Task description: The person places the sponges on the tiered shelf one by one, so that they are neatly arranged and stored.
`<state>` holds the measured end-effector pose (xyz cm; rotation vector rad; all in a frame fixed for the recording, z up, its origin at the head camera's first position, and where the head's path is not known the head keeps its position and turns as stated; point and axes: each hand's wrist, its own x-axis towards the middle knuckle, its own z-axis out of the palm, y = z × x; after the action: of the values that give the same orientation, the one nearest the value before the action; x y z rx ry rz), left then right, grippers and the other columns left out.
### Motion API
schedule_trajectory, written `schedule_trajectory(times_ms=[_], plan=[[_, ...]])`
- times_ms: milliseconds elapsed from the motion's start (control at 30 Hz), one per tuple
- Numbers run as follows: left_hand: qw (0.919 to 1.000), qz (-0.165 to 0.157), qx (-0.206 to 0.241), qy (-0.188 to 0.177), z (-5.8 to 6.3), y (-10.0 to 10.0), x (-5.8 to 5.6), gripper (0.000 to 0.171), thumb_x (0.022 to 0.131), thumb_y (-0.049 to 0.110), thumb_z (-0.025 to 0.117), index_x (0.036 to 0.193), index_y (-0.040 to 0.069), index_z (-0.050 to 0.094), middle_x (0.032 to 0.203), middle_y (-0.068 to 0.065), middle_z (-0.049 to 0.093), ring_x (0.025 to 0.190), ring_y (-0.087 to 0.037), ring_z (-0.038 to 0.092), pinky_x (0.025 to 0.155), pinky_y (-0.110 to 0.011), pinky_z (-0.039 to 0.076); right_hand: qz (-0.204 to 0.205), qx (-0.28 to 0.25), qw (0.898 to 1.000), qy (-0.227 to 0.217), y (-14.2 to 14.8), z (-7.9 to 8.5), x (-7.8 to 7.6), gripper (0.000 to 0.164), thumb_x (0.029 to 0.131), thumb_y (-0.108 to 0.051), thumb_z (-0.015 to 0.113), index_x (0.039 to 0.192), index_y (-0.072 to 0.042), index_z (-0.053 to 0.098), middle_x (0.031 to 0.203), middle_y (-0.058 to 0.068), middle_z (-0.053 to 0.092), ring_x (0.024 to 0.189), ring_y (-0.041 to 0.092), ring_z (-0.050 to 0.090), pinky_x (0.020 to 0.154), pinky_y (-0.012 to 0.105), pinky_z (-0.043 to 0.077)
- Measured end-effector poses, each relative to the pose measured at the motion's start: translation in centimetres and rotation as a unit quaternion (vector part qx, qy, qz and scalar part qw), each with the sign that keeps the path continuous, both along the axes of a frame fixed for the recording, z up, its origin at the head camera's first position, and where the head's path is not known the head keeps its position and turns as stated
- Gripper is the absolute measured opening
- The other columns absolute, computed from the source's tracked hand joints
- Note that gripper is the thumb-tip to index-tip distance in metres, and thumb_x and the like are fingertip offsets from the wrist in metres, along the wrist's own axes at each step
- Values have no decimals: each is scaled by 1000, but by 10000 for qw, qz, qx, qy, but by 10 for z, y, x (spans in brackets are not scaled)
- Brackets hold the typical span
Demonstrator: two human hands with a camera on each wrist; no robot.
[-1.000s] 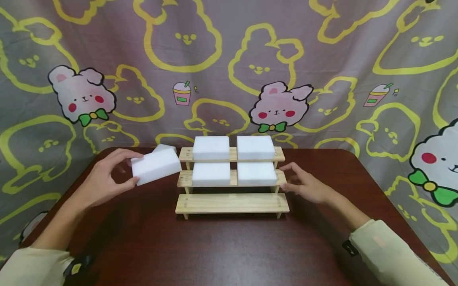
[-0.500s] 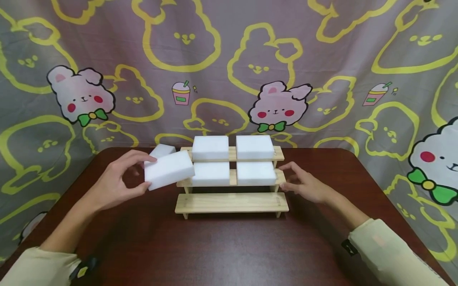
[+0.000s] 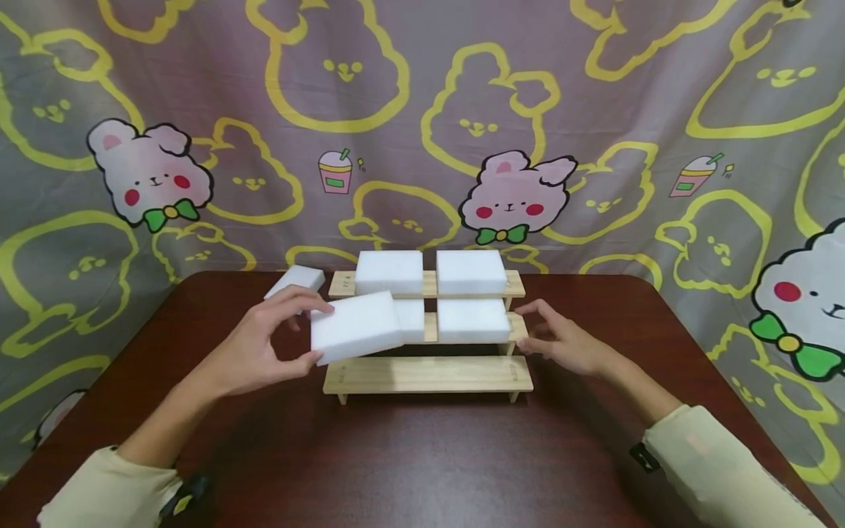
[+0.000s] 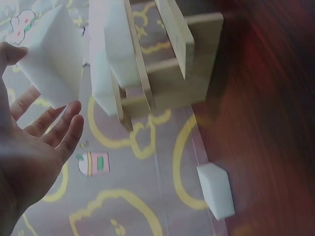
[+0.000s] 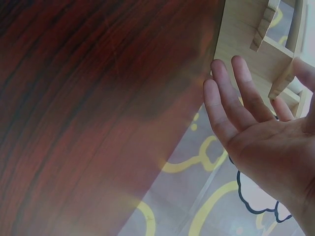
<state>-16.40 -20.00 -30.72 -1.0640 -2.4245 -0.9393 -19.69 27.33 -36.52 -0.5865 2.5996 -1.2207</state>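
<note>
Thumb and fingers of my left hand (image 3: 264, 341) pinch a white foam block (image 3: 356, 326) by its left end. Tilted, the block overlaps the middle tier of a three-tier wooden display rack (image 3: 429, 375) in the head view and partly hides a white block (image 3: 413, 319) there. Beside that one sits another block (image 3: 472, 319). Two more blocks, a left one (image 3: 389, 271) and a right one (image 3: 470, 271), lie on the top tier. My right hand (image 3: 568, 345) holds the rack's right end, thumb and index fingertip at the middle plank (image 5: 282, 81), other fingers extended.
A loose white block (image 3: 295, 280) lies on the dark red-brown table (image 3: 429, 455), behind my left hand and left of the rack. The bottom plank shows bare wood. A patterned curtain (image 3: 409, 88) hangs close behind the table.
My left hand has carried its white block rightward and slightly nearer, from beside the rack to in front of the middle tier's left part. The right hand stays put.
</note>
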Motion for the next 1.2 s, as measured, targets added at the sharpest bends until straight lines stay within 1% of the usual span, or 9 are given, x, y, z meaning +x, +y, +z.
schedule_trajectory(times_ms=[167, 367, 467, 533, 700, 800, 1000, 1100, 1200], plan=[[9996, -279, 41, -77, 2, 15, 0, 51, 74, 8, 87, 121, 11, 70, 127, -6, 62, 95, -16, 58, 73, -24, 52, -18, 5, 10000, -31, 0, 0, 0, 53, 101, -20, 67, 142, -6, 37, 116, 21, 68, 99, 29, 72, 75, 42, 54], [9988, -366, 118, -303, 3, 27, 1, 51, 73, 9, 89, 121, 11, 72, 127, -4, 61, 106, -19, 56, 78, -26, 50, -44, -19, 10000, -49, 0, 1, 0, 52, 101, -21, 67, 142, -7, 38, 118, 21, 68, 99, 29, 72, 76, 44, 54], [9986, -424, 94, -295, 2, 32, 0, 50, 73, 9, 90, 120, 11, 73, 126, -3, 60, 112, -20, 54, 80, -28, 48, -30, -16, 10000, -32, 0, 1, 1, 52, 101, -20, 67, 142, -7, 38, 117, 21, 68, 99, 29, 72, 76, 44, 54], [9984, -471, 103, -298, 1, 35, -1, 50, 72, 8, 90, 119, 11, 73, 125, -4, 60, 113, -20, 53, 81, -31, 50, -18, -9, 10000, -28, 0, 1, 1, 52, 102, -20, 67, 143, -6, 38, 117, 21, 68, 99, 29, 72, 75, 43, 54], [9979, -566, 162, -279, 0, 42, -1, 50, 72, 9, 90, 118, 10, 73, 124, -5, 60, 111, -19, 54, 78, -36, 52, -34, 0, 10000, -33, 0, 1, 1, 53, 101, -20, 67, 143, -7, 37, 119, 22, 67, 100, 29, 72, 75, 40, 53], [9972, -661, 216, -269, -1, 46, -1, 48, 72, 8, 88, 117, 10, 73, 123, -5, 60, 109, -19, 54, 74, -37, 53, -35, -15, 10000, -28, 0, 1, 1, 53, 101, -20, 67, 143, -7, 38, 121, 23, 66, 100, 29, 72, 75, 41, 54], [9956, -843, 282, -282, -3, 52, -2, 47, 72, 6, 86, 116, 10, 73, 121, -4, 60, 108, -19, 55, 76, -33, 55, -54, 10, 10000, -49, -1, 1, 1, 54, 101, -21, 68, 143, -7, 37, 120, 23, 66, 100, 30, 71, 77, 42, 55], [9942, -981, 311, -320, -4, 56, -3, 47, 71, 5, 86, 117, 11, 73, 121, -4, 60, 108, -19, 55, 77, -34, 57, -77, 6, 9999, -78, -1, 1, 1, 54, 101, -21, 68, 143, -7, 37, 119, 22, 67, 101, 30, 72, 77, 42, 54], [9928, -1119, 343, -252, -6, 59, -5, 49, 70, 6, 86, 117, 11, 73, 121, -5, 60, 108, -19, 56, 77, -35, 57, -72, -18, 9999, -75, -1, 1, 1, 53, 101, -20, 67, 143, -7, 38, 119, 22, 67, 101, 30, 72, 76, 42, 54]])
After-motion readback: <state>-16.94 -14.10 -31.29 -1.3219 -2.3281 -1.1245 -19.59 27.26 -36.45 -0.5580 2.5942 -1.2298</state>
